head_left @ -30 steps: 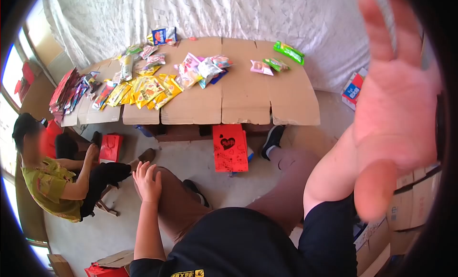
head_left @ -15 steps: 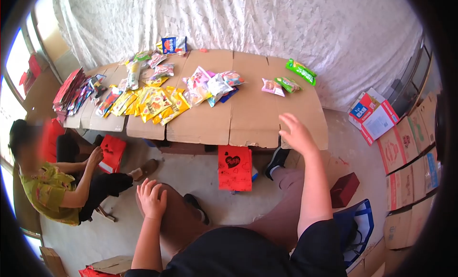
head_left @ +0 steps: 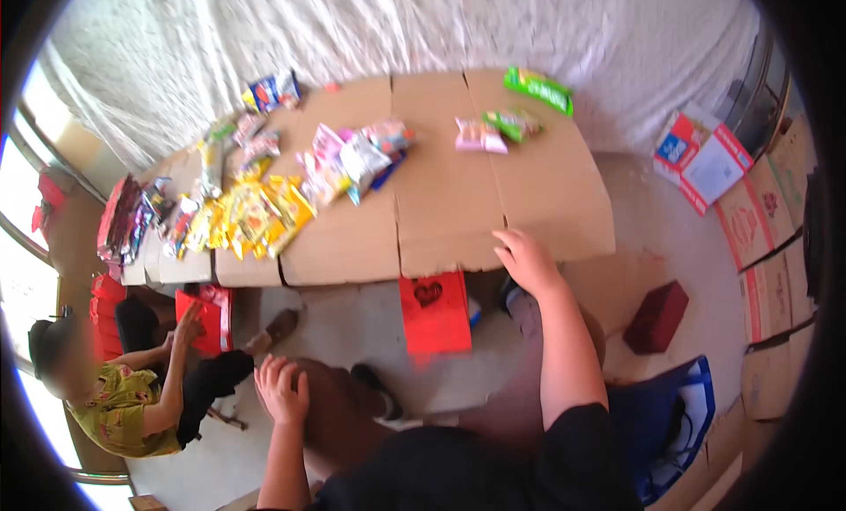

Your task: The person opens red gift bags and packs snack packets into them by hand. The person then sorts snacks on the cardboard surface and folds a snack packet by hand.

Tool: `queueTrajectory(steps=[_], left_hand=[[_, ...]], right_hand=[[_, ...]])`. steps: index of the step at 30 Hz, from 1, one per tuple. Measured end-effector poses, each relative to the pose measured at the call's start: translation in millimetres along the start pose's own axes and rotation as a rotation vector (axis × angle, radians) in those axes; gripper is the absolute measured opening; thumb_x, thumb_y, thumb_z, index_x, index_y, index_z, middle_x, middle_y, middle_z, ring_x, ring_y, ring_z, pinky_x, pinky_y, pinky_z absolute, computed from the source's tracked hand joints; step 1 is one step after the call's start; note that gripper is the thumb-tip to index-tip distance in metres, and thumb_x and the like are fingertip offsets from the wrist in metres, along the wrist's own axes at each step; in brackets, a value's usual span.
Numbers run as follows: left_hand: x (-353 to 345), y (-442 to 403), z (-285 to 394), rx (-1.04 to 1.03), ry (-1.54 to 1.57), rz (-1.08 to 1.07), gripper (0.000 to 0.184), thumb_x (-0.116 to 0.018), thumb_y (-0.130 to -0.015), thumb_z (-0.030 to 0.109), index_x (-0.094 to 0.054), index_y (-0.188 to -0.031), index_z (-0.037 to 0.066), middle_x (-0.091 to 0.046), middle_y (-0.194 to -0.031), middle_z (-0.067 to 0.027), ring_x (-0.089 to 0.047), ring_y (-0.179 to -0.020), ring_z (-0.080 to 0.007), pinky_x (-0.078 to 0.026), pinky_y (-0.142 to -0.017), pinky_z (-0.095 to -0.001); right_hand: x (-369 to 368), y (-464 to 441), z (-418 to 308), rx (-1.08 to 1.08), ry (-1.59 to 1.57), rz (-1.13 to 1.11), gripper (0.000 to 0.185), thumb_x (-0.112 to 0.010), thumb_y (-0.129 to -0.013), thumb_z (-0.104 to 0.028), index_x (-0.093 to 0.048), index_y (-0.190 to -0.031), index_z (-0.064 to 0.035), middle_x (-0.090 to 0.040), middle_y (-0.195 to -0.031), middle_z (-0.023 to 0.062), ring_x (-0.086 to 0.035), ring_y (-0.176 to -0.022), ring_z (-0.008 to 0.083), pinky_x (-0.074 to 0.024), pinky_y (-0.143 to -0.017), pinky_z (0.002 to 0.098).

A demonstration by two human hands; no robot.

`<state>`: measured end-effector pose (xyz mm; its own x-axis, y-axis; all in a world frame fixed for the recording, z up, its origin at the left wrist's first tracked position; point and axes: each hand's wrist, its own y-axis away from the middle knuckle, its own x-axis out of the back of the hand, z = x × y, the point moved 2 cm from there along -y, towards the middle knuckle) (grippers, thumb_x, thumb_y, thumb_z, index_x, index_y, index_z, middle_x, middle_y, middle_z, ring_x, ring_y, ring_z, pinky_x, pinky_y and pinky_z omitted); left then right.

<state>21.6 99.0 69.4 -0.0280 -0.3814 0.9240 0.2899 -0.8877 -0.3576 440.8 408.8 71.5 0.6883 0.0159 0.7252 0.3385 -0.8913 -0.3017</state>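
Note:
My left hand lies on my left knee, fingers spread and holding nothing. Over the front edge of the cardboard-covered table is my right hand, its fingers apart with nothing in them; whether it touches the cardboard I cannot tell. Farther back on the table lie a pink snack bag, a small green snack bag and a long green packet. Left of these are a heap of pink and silver packets and a pile of yellow snack bags.
A red bag hangs below the table front. At the left a seated person handles a red bag. On the right stand a dark red box, a blue bag and stacked cartons.
The view has turned and tilted, shifting the table's contents leftward. My right hand has lowered toward the table's front edge. My left hand stays on the knee.

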Motion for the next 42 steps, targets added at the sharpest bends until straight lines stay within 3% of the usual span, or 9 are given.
queueTrajectory(steps=[5, 12, 27, 30, 31, 33, 34, 36, 42], left_hand=[[-10.6, -2.8, -1.2, -0.028, -0.047, -0.026, 0.025, -0.072, -0.079, 0.022, -0.067, -0.102, 0.013, -0.062, -0.119, -0.0064, -0.05, -0.127, -0.0322, -0.03, -0.112, -0.0554], [-10.8, -2.8, 2.6, -0.047, -0.037, 0.0, 0.025, -0.071, -0.08, 0.023, -0.067, -0.102, 0.013, -0.062, -0.119, -0.006, -0.051, -0.127, -0.0322, -0.031, -0.111, -0.0543], [8.0, -5.4, -16.2, 0.024, 0.034, 0.058, 0.025, -0.074, -0.077, 0.024, -0.069, -0.099, 0.015, -0.062, -0.116, -0.0053, -0.051, -0.125, -0.0304, -0.033, -0.109, -0.0542], [5.6, -7.1, -22.4, 0.046, 0.046, 0.047, 0.025, -0.074, -0.076, 0.024, -0.069, -0.098, 0.014, -0.063, -0.115, -0.0053, -0.052, -0.124, -0.0307, -0.034, -0.108, -0.0546], [5.4, -7.5, -24.4, 0.063, 0.033, 0.046, 0.025, -0.074, -0.076, 0.024, -0.069, -0.098, 0.014, -0.063, -0.115, -0.0053, -0.052, -0.124, -0.0307, -0.034, -0.108, -0.0546], [4.3, -10.3, -27.3, 0.037, 0.045, 0.041, 0.025, -0.074, -0.075, 0.024, -0.069, -0.097, 0.014, -0.063, -0.114, -0.0052, -0.053, -0.123, -0.0311, -0.035, -0.107, -0.055], [3.1, -11.1, -29.0, 0.034, 0.036, 0.037, 0.026, -0.075, -0.074, 0.024, -0.069, -0.097, 0.013, -0.064, -0.114, -0.0056, -0.054, -0.121, -0.0315, -0.036, -0.106, -0.0546], [-2.7, -10.1, -37.1, 0.047, 0.031, 0.015, 0.026, -0.075, -0.074, 0.024, -0.069, -0.097, 0.013, -0.064, -0.114, -0.0058, -0.054, -0.122, -0.0316, -0.036, -0.106, -0.0545], [-11.7, -8.6, -45.9, 0.058, 0.038, -0.052, 0.025, -0.073, -0.075, 0.024, -0.068, -0.096, 0.012, -0.063, -0.114, -0.0064, -0.054, -0.122, -0.0324, -0.035, -0.107, -0.0536]], right_hand=[[-22.6, 3.7, -8.3, 0.198, 0.057, -0.254, 0.014, -0.064, -0.087, -0.012, -0.067, -0.098, -0.0046, -0.069, -0.093, 0.0121, -0.065, -0.09, 0.0333, -0.052, -0.077, 0.0435], [-22.0, 14.0, -8.7, 0.14, 0.072, -0.307, 0.014, -0.054, -0.084, -0.006, -0.067, -0.084, -0.0044, -0.069, -0.089, 0.0123, -0.065, -0.086, 0.0336, -0.0523, -0.073, 0.045], [-125.4, 24.1, -4.0, 0.439, 0.274, -0.661, 0.012, -0.058, -0.081, -0.011, -0.07, -0.081, -0.0076, -0.069, -0.083, 0.0149, -0.067, -0.082, 0.035, -0.0537, -0.072, 0.0478], [-175.3, 33.9, 12.0, 0.317, 0.325, -0.751, 0.016, -0.056, -0.084, -0.01, -0.07, -0.09, -0.0064, -0.07, -0.087, 0.0164, -0.067, -0.086, 0.037, -0.0546, -0.076, 0.0477], [-188.4, 35.7, 12.8, 0.213, 0.396, -0.925, 0.025, -0.056, -0.085, -0.01, -0.069, -0.107, -0.0073, -0.069, -0.11, 0.0175, -0.065, -0.106, 0.0349, -0.0532, -0.091, 0.0435], [-220.1, 54.9, 34.3, 0.143, 0.454, -0.954, 0.049, -0.062, -0.087, -0.013, -0.055, -0.136, -0.0109, -0.049, -0.145, 0.018, -0.045, -0.135, 0.0322, -0.0402, -0.111, 0.04], [-223.2, 56.9, 30.6, 0.146, 0.448, -0.966, 0.049, -0.062, -0.087, -0.013, -0.055, -0.136, -0.0109, -0.049, -0.145, 0.018, -0.045, -0.135, 0.0322, -0.0402, -0.111, 0.04], [-233.4, 65.3, 31.2, -0.069, 0.474, -1.033, 0.079, -0.071, -0.085, -0.02, -0.032, -0.153, -0.0159, -0.019, -0.162, 0.0149, -0.018, -0.15, 0.0305, -0.023, -0.121, 0.0407], [-265.1, 89.7, 57.8, -0.129, 0.512, -0.986, 0.095, -0.08, -0.079, -0.026, -0.024, -0.155, -0.0141, -0.018, -0.162, 0.0161, -0.015, -0.151, 0.0309, -0.0266, -0.119, 0.0471]])
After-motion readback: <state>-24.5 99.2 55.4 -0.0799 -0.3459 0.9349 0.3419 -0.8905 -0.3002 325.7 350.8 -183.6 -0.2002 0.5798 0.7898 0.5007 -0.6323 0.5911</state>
